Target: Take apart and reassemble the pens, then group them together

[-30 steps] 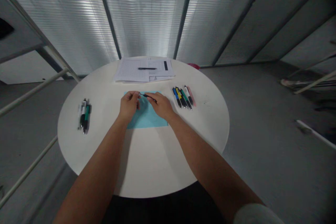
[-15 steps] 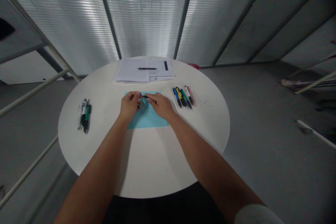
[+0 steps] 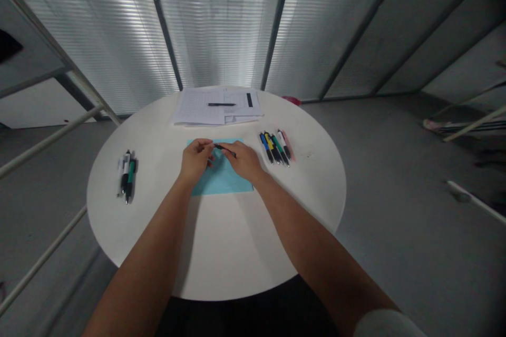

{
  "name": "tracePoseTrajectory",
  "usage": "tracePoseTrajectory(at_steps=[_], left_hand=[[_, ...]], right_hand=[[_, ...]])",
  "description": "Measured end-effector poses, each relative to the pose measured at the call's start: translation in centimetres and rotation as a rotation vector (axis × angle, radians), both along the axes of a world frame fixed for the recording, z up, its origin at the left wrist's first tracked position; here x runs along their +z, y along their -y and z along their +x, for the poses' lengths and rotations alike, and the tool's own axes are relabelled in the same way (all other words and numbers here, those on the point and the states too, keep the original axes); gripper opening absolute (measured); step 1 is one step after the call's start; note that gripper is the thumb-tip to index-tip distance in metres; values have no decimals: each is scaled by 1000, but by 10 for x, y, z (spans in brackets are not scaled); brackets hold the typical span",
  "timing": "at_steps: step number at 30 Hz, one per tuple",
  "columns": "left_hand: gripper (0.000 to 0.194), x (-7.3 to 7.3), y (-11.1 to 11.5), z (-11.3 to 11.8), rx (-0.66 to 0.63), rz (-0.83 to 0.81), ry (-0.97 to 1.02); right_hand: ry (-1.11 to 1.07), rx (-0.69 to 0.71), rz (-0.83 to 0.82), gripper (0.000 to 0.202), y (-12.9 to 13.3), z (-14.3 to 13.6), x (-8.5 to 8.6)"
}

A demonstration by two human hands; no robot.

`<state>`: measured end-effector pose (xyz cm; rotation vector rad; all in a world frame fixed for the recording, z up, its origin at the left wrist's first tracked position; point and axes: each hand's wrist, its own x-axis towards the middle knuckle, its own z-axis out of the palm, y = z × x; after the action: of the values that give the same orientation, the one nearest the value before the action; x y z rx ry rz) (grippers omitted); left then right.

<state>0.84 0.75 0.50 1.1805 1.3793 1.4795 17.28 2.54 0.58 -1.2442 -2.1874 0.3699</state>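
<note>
Over a light blue sheet (image 3: 225, 184), my two hands are close together. My right hand (image 3: 244, 160) pinches a slim black pen (image 3: 224, 148) or a part of one, with its end pointing towards the left fingers. My left hand (image 3: 194, 160) has thumb and forefinger pressed together beside the pen's left end; whatever sits in that pinch is too small to make out. To the right of the right hand lie several pens (image 3: 274, 147) with blue, yellow, green and white barrels in a row.
More pens (image 3: 127, 176), white, green and clear, lie at the left of the round white table (image 3: 233, 247). Stacked papers (image 3: 197, 108) with a black pen (image 3: 222, 104) on top are at the far edge. Metal rails (image 3: 51, 134) stand left; blinds (image 3: 221, 26) hang behind.
The dark piece that reached the left fingertips with a small reddish bit now shows a slight gap from them. Both hands stay almost in place above the blue sheet.
</note>
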Motion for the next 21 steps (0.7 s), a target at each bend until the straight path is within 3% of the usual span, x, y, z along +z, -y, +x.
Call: tracePoseTrajectory(at_steps=[13,21], left_hand=[[28,1,0,-1,-19,-48,-78],[25,3,2,-1,-64,-20,-42]], right_hand=[[34,-1,20,31,0,1,7],[-72,56,-17,33,1,0,2]])
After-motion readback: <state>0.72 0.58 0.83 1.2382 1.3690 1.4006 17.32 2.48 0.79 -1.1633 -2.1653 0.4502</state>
